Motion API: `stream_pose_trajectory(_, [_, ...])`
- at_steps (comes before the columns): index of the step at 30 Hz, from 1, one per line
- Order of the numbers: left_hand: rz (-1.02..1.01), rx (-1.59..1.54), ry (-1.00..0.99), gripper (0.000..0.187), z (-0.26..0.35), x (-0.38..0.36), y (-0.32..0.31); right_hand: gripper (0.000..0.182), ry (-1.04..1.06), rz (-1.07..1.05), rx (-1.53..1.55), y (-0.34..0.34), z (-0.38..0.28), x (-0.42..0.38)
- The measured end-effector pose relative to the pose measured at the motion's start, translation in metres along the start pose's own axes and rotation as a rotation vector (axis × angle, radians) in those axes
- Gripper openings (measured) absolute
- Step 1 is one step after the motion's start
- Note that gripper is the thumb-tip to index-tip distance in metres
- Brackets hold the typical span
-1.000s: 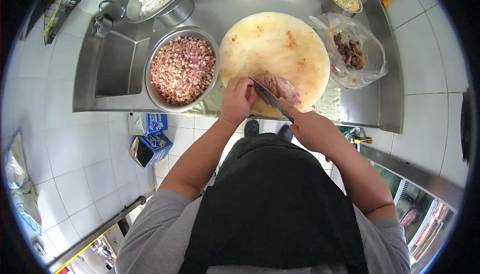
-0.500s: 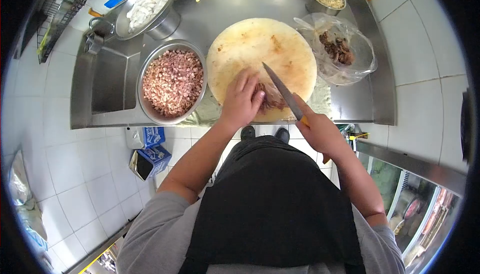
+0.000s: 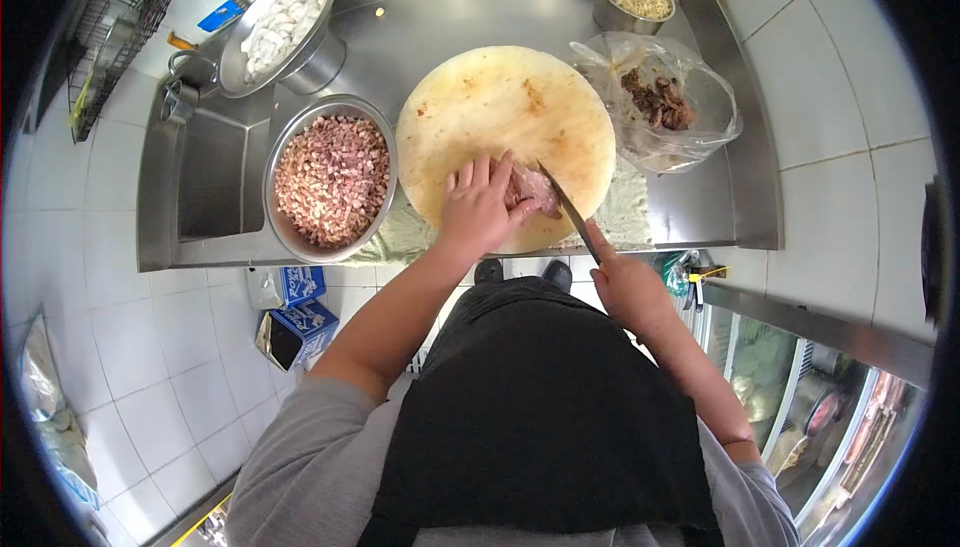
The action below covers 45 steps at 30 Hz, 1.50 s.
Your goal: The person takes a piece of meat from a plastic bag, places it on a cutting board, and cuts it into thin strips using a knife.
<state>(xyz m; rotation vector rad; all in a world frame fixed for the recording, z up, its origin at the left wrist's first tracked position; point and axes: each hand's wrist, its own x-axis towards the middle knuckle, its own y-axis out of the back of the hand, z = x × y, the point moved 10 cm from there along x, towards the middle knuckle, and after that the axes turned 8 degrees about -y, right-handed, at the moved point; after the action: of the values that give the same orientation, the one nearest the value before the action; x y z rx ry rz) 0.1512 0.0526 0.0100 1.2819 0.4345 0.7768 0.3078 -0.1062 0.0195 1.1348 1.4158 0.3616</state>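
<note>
On the round cutting board [image 3: 470, 92] lies a pinkish-brown piece of meat [image 3: 533, 190], near the board's front edge. My left hand [image 3: 477, 212] rests over the meat's left side, gripping it against the board with fingers bent and thumb along its near side. Part of the meat is hidden under those fingers. A long knife [image 3: 568, 207] stands at the meat's right end, its tip pointing away and to the left. The knife's handle is wrapped in my right hand [image 3: 634, 292], just past the front edge of the counter.
Left of the board is a metal bowl [image 3: 385, 197] heaped with diced meat, beside a sink basin [image 3: 215, 182]. Behind it, a pan [image 3: 232, 72] of white pieces rests on a pot. At the right are a plastic bag [image 3: 715, 107] of dark meat and a small shredded-food bowl [image 3: 635, 22].
The meat shows a paler, pinker side than before. My right hand and the knife have drawn slightly lower and nearer me, with the blade now against the meat's right end.
</note>
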Motion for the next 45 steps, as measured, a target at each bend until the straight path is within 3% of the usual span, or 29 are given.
stream_pose_trajectory(6, [0.11, -0.028, -0.138, 0.07, -0.002, 0.017, 0.018, 0.081, -0.011, 0.015, 0.013, 0.001, -0.003, -0.001])
stream_pose_trajectory(9, [-0.018, -0.095, -0.13, 0.059, -0.007, 0.018, 0.015, 0.081, -0.023, 0.021, 0.021, 0.008, -0.001, -0.007])
stream_pose_trajectory(11, [0.095, -0.188, -0.134, 0.051, -0.011, 0.02, 0.019, 0.08, -0.055, 0.0, -0.016, 0.01, 0.002, -0.007])
stream_pose_trajectory(15, [0.095, -0.109, -0.223, 0.046, 0.001, 0.017, 0.008, 0.079, -0.023, 0.021, -0.017, 0.02, -0.007, -0.011])
stream_pose_trajectory(17, [0.222, -0.117, -0.255, 0.034, 0.007, 0.014, 0.02, 0.078, -0.046, 0.132, 0.044, 0.031, -0.008, -0.01])
stream_pose_trajectory(20, [0.335, -0.249, -0.278, 0.019, 0.017, 0.018, 0.034, 0.076, -0.04, 0.06, -0.046, 0.011, -0.002, 0.009])
stream_pose_trajectory(23, [0.332, -0.25, -0.161, 0.01, 0.023, 0.021, 0.018, 0.074, -0.048, 0.072, -0.141, 0.031, -0.021, 0.002])
stream_pose_trajectory(30, [0.327, -0.261, -0.183, 0.013, 0.02, 0.026, 0.009, 0.078, 0.016, 0.016, -0.311, 0.05, -0.037, -0.012])
stream_pose_trajectory(35, [0.347, -0.309, -0.186, 0.014, 0.019, 0.025, 0.004, 0.08, -0.016, 0.056, -0.308, 0.007, -0.026, 0.03])
stream_pose_trajectory(42, [0.408, -0.226, -0.178, 0.014, 0.021, 0.023, 0.013, 0.08, 0.023, 0.005, -0.272, 0.051, -0.05, -0.004])
stream_pose_trajectory(45, [0.424, -0.213, -0.201, 0.012, 0.025, 0.019, 0.009, 0.082, 0.006, -0.013, -0.207, 0.018, -0.039, 0.02])
